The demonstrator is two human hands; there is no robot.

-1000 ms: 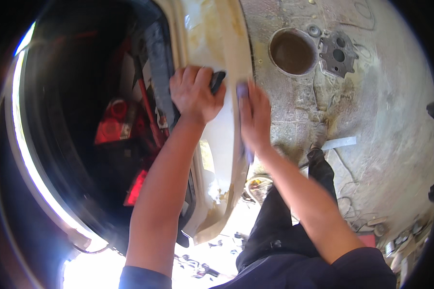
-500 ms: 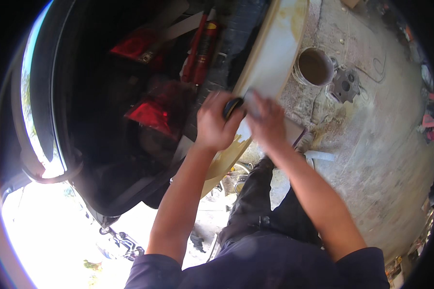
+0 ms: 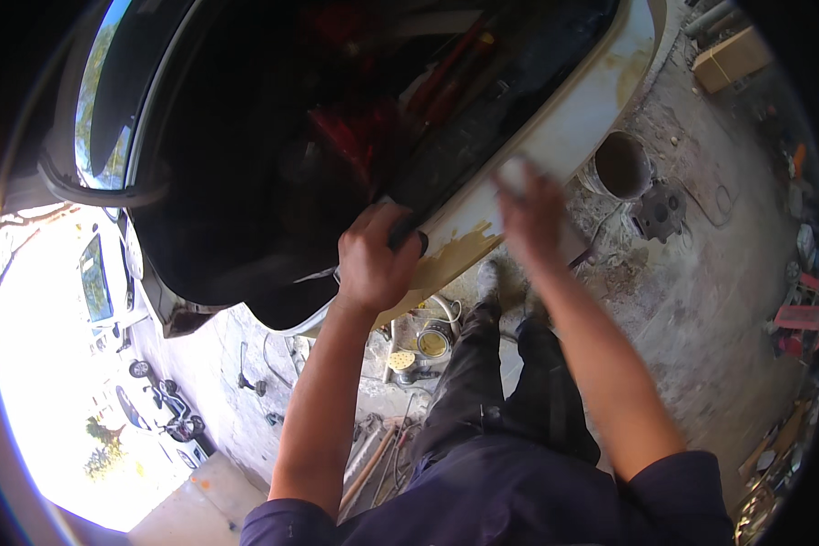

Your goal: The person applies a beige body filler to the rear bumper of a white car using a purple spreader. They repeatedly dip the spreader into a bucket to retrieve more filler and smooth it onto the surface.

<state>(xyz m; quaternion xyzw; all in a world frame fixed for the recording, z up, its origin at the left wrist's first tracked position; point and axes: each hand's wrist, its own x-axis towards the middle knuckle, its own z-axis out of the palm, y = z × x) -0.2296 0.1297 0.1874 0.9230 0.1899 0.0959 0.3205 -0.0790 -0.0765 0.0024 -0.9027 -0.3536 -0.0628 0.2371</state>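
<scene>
My left hand [image 3: 375,257] is closed around a black rounded handle [image 3: 407,233], over the near end of a pale car panel edge [image 3: 564,136]. The rest of that tool is hidden. My right hand [image 3: 531,218], smeared by motion, grips a small pale grey block-like piece [image 3: 514,173] against or just above the panel; contact is unclear. Between the hands the panel carries a yellow-brown patch [image 3: 467,251] that looks like filler. Inside the car's dark opening, left of the panel, lies a red tail light [image 3: 348,141], dim behind reflections.
A bucket [image 3: 592,178] stands on the floor right of the panel, beside a grey metal part [image 3: 659,213]. A cardboard box [image 3: 733,60] lies at the far right. An opened tin [image 3: 433,342], hoses and rods lie near my legs. Parked motorbikes [image 3: 168,400] are outside at left.
My hands have separated: the left has come nearer and leftward, the right has moved rightward with the pale piece. The view has swung, shifting the panel and bucket right.
</scene>
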